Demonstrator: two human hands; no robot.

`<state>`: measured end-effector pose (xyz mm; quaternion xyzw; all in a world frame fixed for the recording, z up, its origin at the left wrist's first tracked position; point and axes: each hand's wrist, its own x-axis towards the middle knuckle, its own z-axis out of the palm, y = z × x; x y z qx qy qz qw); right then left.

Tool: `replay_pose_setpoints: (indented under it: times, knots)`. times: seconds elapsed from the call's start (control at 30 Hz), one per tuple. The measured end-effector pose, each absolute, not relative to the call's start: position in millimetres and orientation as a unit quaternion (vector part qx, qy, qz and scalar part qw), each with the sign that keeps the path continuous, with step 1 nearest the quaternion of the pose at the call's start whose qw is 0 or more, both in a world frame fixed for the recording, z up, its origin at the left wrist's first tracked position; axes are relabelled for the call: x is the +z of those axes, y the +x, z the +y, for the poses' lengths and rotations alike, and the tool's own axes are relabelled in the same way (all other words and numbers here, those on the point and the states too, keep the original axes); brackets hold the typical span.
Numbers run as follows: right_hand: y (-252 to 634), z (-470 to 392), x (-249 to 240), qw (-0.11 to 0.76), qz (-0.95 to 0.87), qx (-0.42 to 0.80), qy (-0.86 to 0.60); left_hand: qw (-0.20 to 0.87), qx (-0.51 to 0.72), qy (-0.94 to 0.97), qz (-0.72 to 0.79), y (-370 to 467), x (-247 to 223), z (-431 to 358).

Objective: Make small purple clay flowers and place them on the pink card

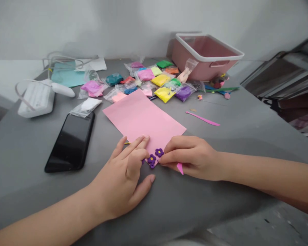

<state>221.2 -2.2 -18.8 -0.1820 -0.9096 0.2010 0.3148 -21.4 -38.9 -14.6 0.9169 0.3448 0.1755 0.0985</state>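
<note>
A pink sheet of paper (146, 116) lies at an angle on the table. At its near corner are small purple clay flowers with yellow centres, one flower (159, 152) by my right fingertips and another flower (151, 159) closer to my left hand. My left hand (127, 174) rests with fingers stretched over the paper's left edge, holding nothing, and partly covers a further purple piece. My right hand (192, 155) is closed in a pinch around a pink plastic clay tool (180, 168); one end shows below the fingers, and its tip near the corner is hidden.
Several bags of coloured clay (161, 80) lie behind the paper. A pink basket (202, 51) stands at the back right, with a pink plastic knife (203, 118) in front. On the left are a black phone (70, 141) and a white power strip (37, 99) with cables.
</note>
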Motion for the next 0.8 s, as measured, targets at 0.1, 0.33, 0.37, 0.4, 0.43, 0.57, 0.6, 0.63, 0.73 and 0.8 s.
replay_pose_setpoints:
  times: [0.1, 0.33, 0.37, 0.4, 0.43, 0.57, 0.6, 0.63, 0.73, 0.8]
  knots:
    - [221.0, -2.5, -18.2, 0.320, -0.905, 0.208, -0.190, 0.094, 0.176, 0.918, 0.343, -20.9, -14.4, -38.9]
    - [218.8, -2.1, -19.9, 0.309, -0.908, 0.213, -0.186, 0.086, 0.178, 0.919, 0.342, -20.0, -14.1, -38.2]
    - [218.7, -2.1, -20.1, 0.309, -0.907, 0.214, -0.188, 0.087, 0.176, 0.919, 0.342, -20.0, -13.9, -38.1]
    - [218.6, -2.1, -20.3, 0.310, -0.907, 0.214, -0.189, 0.089, 0.175, 0.919, 0.342, -19.9, -13.7, -38.0]
    - [218.7, -2.2, -20.4, 0.310, -0.906, 0.215, -0.191, 0.090, 0.174, 0.919, 0.342, -19.9, -13.5, -38.1]
    - [219.4, -2.6, -20.4, 0.306, -0.907, 0.216, -0.192, 0.097, 0.172, 0.917, 0.346, -20.2, -13.5, -38.8]
    - [219.6, -2.8, -20.2, 0.303, -0.907, 0.217, -0.195, 0.098, 0.171, 0.917, 0.347, -20.3, -13.6, -39.1]
    - [219.9, -2.9, -20.0, 0.302, -0.907, 0.218, -0.197, 0.099, 0.171, 0.917, 0.348, -20.5, -13.7, -39.2]
    - [220.5, -3.0, -19.3, 0.300, -0.907, 0.219, -0.200, 0.099, 0.168, 0.917, 0.348, -20.7, -13.9, -39.1]
    - [220.9, -2.8, -19.0, 0.299, -0.911, 0.213, -0.190, 0.099, 0.166, 0.917, 0.348, -20.7, -13.7, -38.8]
